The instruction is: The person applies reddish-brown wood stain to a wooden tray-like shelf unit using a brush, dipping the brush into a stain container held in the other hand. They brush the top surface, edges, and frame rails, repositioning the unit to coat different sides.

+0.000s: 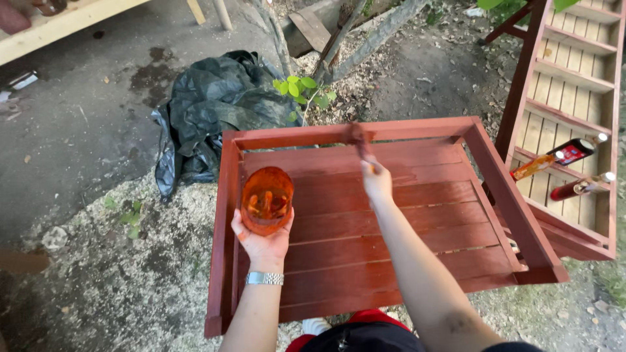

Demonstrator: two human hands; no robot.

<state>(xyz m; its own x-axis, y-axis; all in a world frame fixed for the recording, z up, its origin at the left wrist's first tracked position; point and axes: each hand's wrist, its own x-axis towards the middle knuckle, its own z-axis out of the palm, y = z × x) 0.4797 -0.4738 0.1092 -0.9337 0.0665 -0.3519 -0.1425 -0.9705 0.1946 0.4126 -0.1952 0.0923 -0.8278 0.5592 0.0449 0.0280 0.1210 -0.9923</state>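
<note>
Two hands: our left hand (263,242) cups an orange cup (267,199); right hand (377,181) grips a brush (360,143).
Around us: black plastic sheet (208,111), two bottles (559,156) on a slatted frame (574,78) beside the red wooden tray (391,221).

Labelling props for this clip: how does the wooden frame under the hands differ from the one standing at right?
The near frame lies flat under the hands, its slats fully stained red-brown and glossy. The right frame leans more upright, with pale bare slats and only its outer rails stained. Two bottles lie on the right frame; the near one carries none. Both are slatted wooden frames with raised edges.
</note>
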